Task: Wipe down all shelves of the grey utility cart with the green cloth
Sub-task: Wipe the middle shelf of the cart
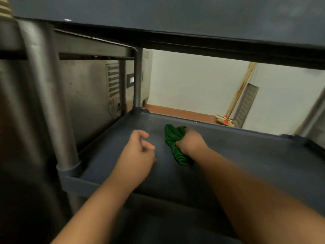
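I look into the grey utility cart at its middle shelf [246, 155], a flat dark tray with a raised rim. My right hand [190, 140] is closed around the bunched green cloth [173, 143], which presses on the shelf near its middle. My left hand [139, 152] hovers over the shelf to the left of the cloth, fingers curled loosely and holding nothing. The underside of the upper shelf [175, 18] fills the top of the view. A lower shelf [158, 226] shows dimly at the bottom.
Round grey cart posts stand at the near left corner [52, 103] and far left corner [138, 80]. A stainless steel appliance [91, 88] sits close to the left. Beyond the cart a broom [226, 120] and a metal grille [246, 104] lean on the white wall.
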Motion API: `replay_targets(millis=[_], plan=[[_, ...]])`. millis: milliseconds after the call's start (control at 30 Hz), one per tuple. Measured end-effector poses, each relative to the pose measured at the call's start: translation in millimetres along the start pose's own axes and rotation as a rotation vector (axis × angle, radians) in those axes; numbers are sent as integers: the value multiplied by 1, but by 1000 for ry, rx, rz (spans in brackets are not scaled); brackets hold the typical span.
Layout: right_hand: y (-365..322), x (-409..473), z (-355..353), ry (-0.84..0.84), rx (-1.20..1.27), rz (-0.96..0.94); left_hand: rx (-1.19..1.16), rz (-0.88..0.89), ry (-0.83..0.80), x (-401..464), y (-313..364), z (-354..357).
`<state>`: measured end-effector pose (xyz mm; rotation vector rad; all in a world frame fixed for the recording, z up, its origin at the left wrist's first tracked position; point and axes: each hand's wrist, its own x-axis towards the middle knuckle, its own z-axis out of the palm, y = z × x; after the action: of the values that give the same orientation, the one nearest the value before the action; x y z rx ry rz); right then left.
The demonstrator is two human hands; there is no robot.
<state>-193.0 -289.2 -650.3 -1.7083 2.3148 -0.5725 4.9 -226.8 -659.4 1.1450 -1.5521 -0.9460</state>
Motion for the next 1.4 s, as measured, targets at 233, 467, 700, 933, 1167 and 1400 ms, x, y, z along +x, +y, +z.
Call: replay_targets(millis=[233,467,700,933,1167,1400], plan=[[82,-10,-38,27,56,99,80,-27,-135,13,30,69],[174,-21,-81,65,8,211,121,8,-224,6,51,132],[265,-42,-124,133,-68,352,81,71,-295,-5,63,172],[331,-67,-167,152,-187,464,-20,31,-284,-14,38,178],[357,-100,-200,188,-343,591,39,24,-311,-10,17,172],[376,-108,-202,327,-305,706,26,59,-241,-5,11,170]])
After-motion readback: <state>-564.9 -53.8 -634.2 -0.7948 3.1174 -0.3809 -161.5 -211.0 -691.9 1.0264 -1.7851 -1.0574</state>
